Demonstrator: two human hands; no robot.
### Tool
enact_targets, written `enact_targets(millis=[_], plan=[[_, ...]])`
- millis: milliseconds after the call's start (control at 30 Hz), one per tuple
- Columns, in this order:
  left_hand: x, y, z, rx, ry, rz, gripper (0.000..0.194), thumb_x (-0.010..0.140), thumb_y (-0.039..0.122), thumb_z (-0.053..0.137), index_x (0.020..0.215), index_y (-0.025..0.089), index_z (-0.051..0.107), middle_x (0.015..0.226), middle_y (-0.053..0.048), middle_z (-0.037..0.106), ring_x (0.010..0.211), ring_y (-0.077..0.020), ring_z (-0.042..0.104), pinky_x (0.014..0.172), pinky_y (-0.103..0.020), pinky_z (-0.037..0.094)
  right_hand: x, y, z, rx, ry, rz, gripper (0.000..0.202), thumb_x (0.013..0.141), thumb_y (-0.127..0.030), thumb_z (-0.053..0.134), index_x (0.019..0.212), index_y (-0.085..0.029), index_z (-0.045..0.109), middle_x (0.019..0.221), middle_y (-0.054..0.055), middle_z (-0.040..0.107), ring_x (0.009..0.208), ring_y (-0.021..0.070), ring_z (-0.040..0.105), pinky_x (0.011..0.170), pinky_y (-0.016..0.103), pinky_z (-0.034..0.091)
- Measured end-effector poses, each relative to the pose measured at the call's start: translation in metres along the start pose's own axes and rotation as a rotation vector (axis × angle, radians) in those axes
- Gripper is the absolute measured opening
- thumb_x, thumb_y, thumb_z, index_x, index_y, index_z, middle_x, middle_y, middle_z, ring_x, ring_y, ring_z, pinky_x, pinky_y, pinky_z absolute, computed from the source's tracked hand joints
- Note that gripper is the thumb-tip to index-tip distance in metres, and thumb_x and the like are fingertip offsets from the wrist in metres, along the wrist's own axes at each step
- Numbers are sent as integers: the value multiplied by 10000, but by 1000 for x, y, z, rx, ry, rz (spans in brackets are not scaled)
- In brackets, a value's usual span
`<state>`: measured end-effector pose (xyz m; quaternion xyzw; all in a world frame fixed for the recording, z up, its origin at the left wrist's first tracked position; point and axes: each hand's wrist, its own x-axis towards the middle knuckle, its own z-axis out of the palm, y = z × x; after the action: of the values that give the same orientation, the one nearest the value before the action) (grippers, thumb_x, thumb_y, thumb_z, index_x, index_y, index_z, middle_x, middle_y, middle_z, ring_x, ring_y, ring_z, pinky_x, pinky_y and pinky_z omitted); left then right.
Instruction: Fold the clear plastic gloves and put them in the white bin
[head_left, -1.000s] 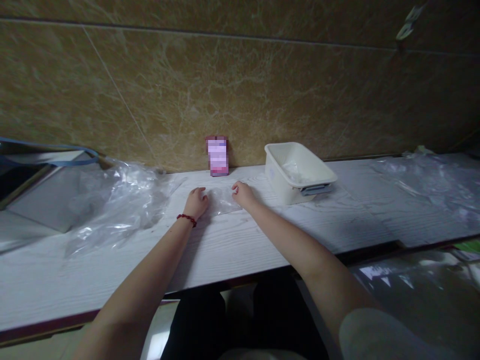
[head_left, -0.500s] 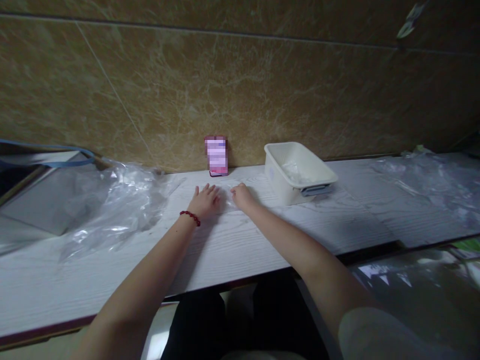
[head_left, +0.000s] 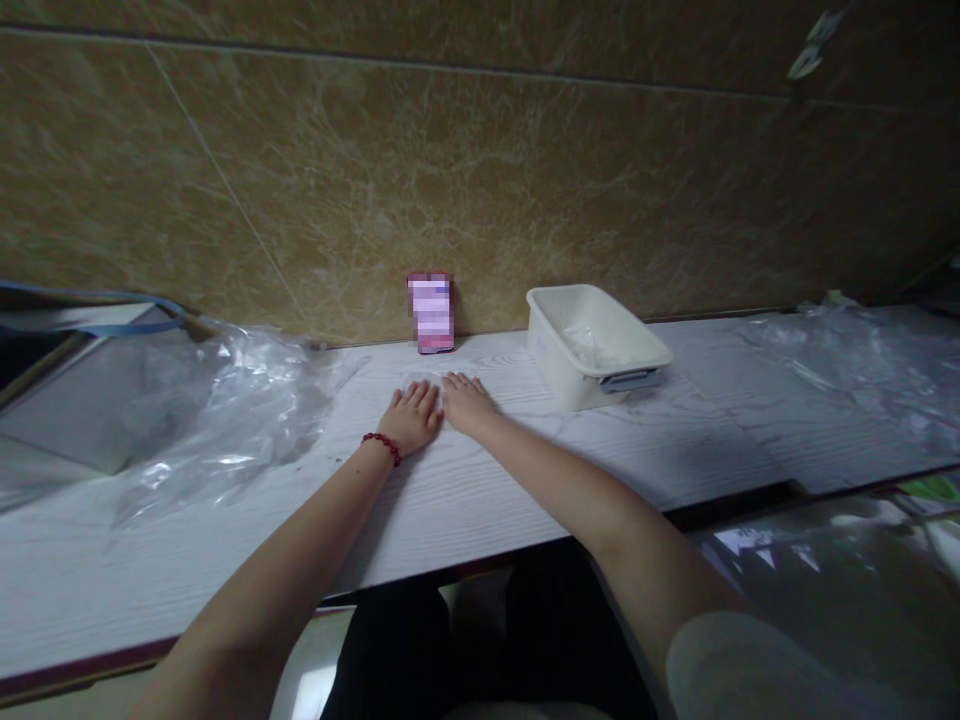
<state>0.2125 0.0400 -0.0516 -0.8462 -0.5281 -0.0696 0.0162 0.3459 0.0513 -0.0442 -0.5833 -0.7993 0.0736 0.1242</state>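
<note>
My left hand (head_left: 411, 416), with a red bead bracelet at the wrist, lies palm down with its fingers apart. Beside it my right hand (head_left: 465, 402) rests flat, fingers stretched forward. Both are on a thin clear plastic piece (head_left: 429, 379), mostly covered by the hands, on the white wood-grain table (head_left: 480, 490). Behind the hands a phone (head_left: 433, 313) with a lit, blurred screen leans upright on the wall. Right of my right hand stands a cream plastic bin (head_left: 574, 385) with clear plastic (head_left: 589, 343) inside.
Crumpled clear bags (head_left: 255, 400) lie at the left beside a white box (head_left: 97, 410) with a blue strap (head_left: 142, 327). More clear plastic (head_left: 862, 360) lies at the far right. A brown marbled wall (head_left: 465, 180) runs along the back.
My right hand has opened from a curled shape and lies flat, slightly left of where it was. My left hand has come down flat a little nearer to me.
</note>
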Motion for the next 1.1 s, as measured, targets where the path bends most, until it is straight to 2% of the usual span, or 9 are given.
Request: enact_targets(millis=[100,200,267,400,500,700,900,1000,1100], plan=[[-5,-11,0,8,3,-76,530,827,380,288,1285,116,326,1361,-146,279,1252,-292,207,982,-485,178,-2,9,1,-15,-8,-5,491,864,-357,228,1305,-148,279,1382,62,236,1262,203,179,1018,411,104],[-14,-31,-6,28,-12,-267,550,833,388,254,1289,83,296,1359,-187,256,1246,-325,198,953,-529,200,-3,11,-2,-30,-44,7,540,852,-415,227,1321,-150,251,1396,57,192,1273,220,140,1022,420,82],[-20,-45,-12,28,-46,-351,500,835,351,238,1251,99,352,1317,-195,321,1220,-335,248,915,-561,234,-3,10,-2,-34,-69,21,551,848,-432,224,1326,-158,244,1399,51,183,1276,223,130,1023,422,72],[-29,-62,-22,0,-163,-327,388,808,269,278,1141,211,468,1140,-145,472,1102,-305,388,818,-572,332,-3,10,0,-24,-31,16,546,847,-445,222,1325,-183,244,1395,44,200,1278,209,129,1025,411,70],[-29,-61,-22,-19,-170,-281,394,810,287,283,1159,263,464,1107,-125,472,1079,-285,398,808,-546,356,-4,11,-3,15,7,1,539,845,-449,239,1321,-195,247,1393,38,209,1278,210,124,1021,413,93],[-24,-51,-16,-54,-57,-315,392,819,302,292,1131,257,525,1200,-143,429,1156,-348,314,844,-567,305,-16,8,-21,41,4,-26,568,794,-486,369,1290,-217,302,1377,51,249,1273,246,115,1008,465,77],[-17,-41,-19,-214,-12,-421,398,811,426,302,1030,275,598,1165,-114,487,1160,-352,321,871,-593,246,-35,-5,-21,21,-167,-126,610,722,-513,460,1248,-217,372,1355,88,287,1241,283,204,979,484,159],[-12,-32,-23,-276,48,-412,367,782,393,358,901,214,655,1091,-109,550,1092,-288,420,898,-474,305,-38,-11,-20,15,-142,-117,661,717,-535,452,1281,-216,317,1368,103,252,1249,298,178,972,525,126],[-8,-26,-28,-356,148,-449,349,761,347,372,833,169,664,1008,-101,607,966,-217,518,816,-310,389,-38,-15,-19,18,-129,-121,759,685,-574,470,1311,-202,254,1383,124,205,1261,316,132,969,548,79]])
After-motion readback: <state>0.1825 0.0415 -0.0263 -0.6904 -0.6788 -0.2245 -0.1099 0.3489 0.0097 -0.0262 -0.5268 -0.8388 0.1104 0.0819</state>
